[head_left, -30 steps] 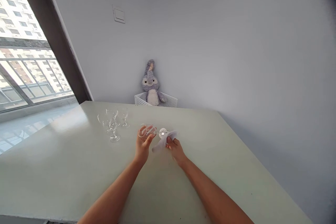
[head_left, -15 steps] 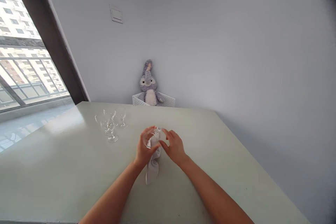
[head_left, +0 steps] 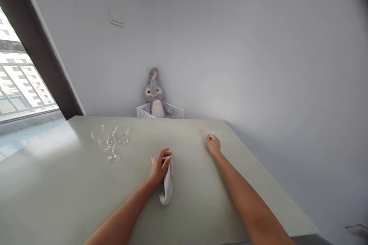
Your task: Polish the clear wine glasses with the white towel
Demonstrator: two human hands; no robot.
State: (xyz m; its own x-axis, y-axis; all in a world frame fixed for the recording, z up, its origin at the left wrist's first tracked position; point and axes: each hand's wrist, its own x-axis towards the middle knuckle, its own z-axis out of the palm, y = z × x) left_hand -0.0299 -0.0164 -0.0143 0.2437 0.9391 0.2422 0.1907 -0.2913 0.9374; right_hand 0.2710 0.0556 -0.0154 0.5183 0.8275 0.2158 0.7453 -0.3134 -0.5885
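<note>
Head camera looks forward and down across the table [head_left: 71, 199].

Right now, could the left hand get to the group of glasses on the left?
Probably yes. The left hand is at the white cloth, and only tabletop shows between that hand and the group's front glass, though a stretch may be needed.

No text, label, brand, number or sign could be read: the wall switch [head_left: 116, 17] at upper left, the stemmed glasses [head_left: 114, 157] at centre left, the white cloth [head_left: 166, 192] at lower centre and the perforated basket [head_left: 178, 113] at centre showed no legible characters.
</note>
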